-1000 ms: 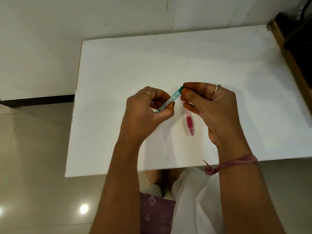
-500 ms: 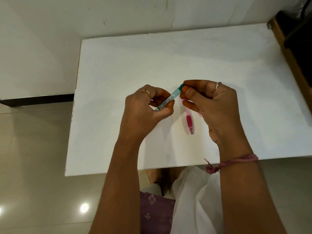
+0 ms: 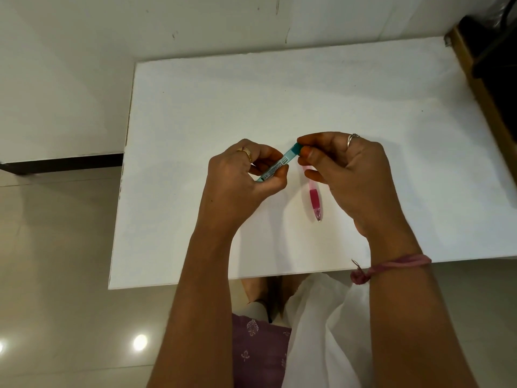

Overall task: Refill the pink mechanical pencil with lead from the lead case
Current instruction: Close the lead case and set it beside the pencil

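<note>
A slim teal lead case [image 3: 279, 163] with a printed label is held slanted above the white table [image 3: 195, 121]. My left hand [image 3: 237, 177] grips its lower body between thumb and fingers. My right hand [image 3: 344, 175] pinches the darker teal cap at its upper end with thumb and forefinger. The pink mechanical pencil [image 3: 314, 198] lies on the table below my right hand, tip pointing toward me. Its upper part is hidden under my right fingers.
The table's near edge runs just in front of my wrists, its left edge drops to a tiled floor [image 3: 56, 275]. A wooden-edged dark piece of furniture [image 3: 486, 65] stands at the right. A white wall [image 3: 84, 65] is behind.
Both hands with the lead case shifted slightly away from me. The grips look the same and the pencil has stayed in place.
</note>
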